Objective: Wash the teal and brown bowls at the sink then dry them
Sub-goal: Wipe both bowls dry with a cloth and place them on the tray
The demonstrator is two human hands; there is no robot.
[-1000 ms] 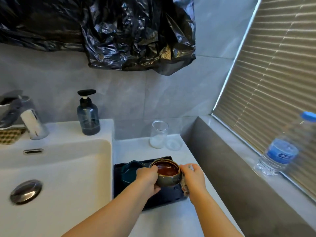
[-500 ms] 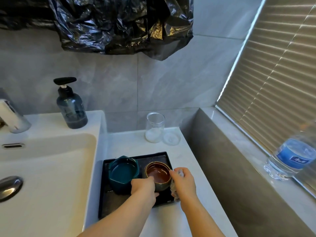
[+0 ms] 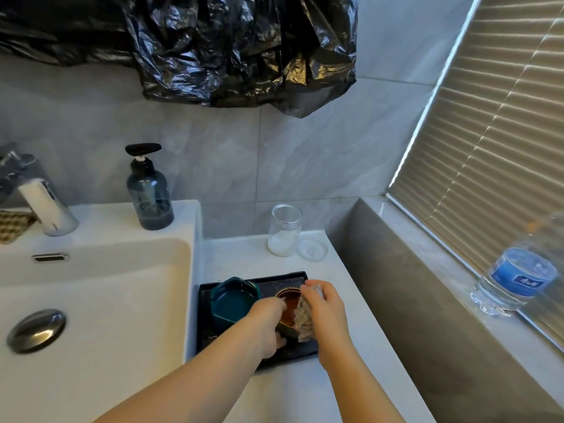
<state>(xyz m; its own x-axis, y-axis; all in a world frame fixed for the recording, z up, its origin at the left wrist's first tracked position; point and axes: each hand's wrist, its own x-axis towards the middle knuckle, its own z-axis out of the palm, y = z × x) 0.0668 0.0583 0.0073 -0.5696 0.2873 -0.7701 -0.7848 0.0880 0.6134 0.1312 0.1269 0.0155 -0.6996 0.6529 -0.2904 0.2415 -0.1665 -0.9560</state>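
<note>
A person's left hand (image 3: 267, 325) is gripping a small brown glazed ceramic bowl (image 3: 287, 309) by its near side, while the right hand (image 3: 328, 309) is pressing a crumpled pale cloth (image 3: 303, 322) against the bowl's right rim. The bowl is sitting over a flat black rectangular tray (image 3: 287, 280) on the white counter (image 3: 259, 251), just beside a teal ceramic bowl (image 3: 233, 302) standing upright on the tray's left part. A white sink basin (image 3: 91, 300) is lying to the left, with a dark blue pump soap bottle (image 3: 149, 196) on its back ledge. A clear glass jar (image 3: 285, 230) is standing behind the tray.
</note>
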